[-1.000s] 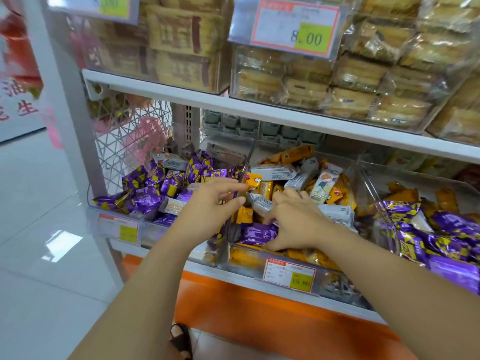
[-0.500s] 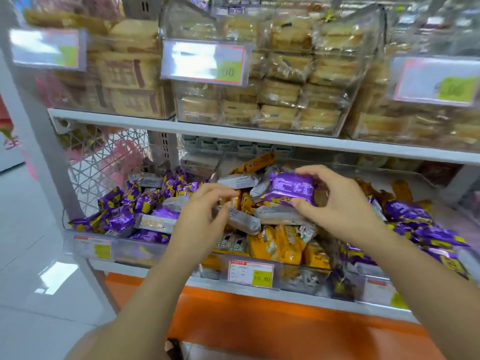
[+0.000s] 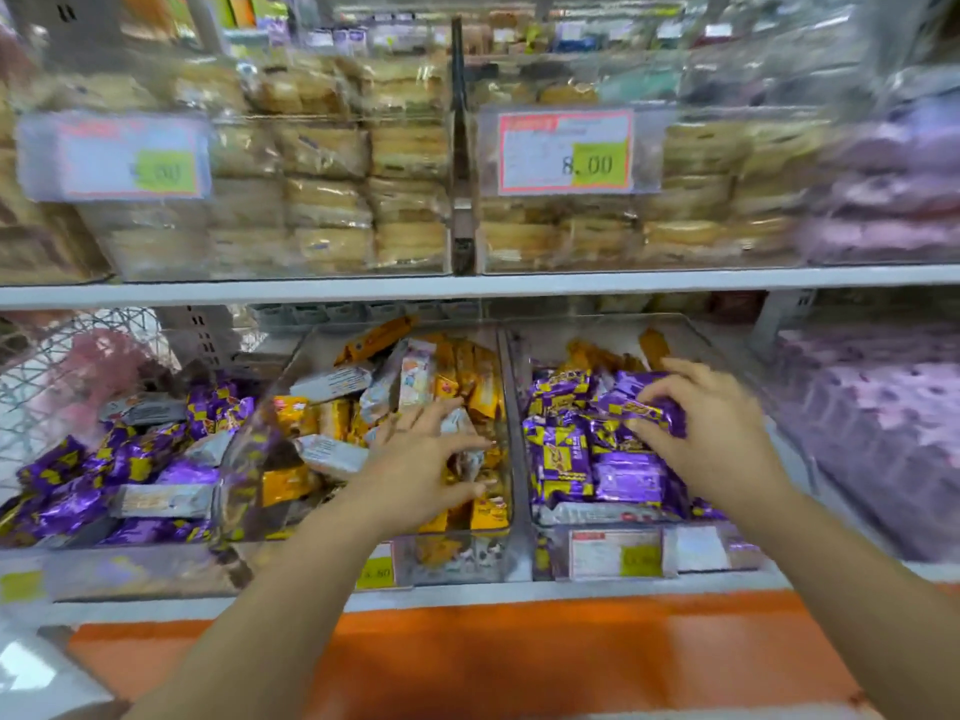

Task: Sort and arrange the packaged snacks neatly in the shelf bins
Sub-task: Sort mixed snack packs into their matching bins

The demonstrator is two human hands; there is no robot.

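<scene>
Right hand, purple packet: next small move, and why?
Probably set the purple packet down flat and let go: the right hand grips it just over the right bin, above a matching purple pile. The left hand reaches into the middle bin.

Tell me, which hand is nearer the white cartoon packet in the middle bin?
Left. The left hand reaches just below the white packet; the right hand is past the divider, holding a purple packet.

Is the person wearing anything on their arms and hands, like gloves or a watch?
Both arms are bare, no sleeves in view. The left hand and right hand have no gloves, and no ring, watch or bracelet shows.
</scene>
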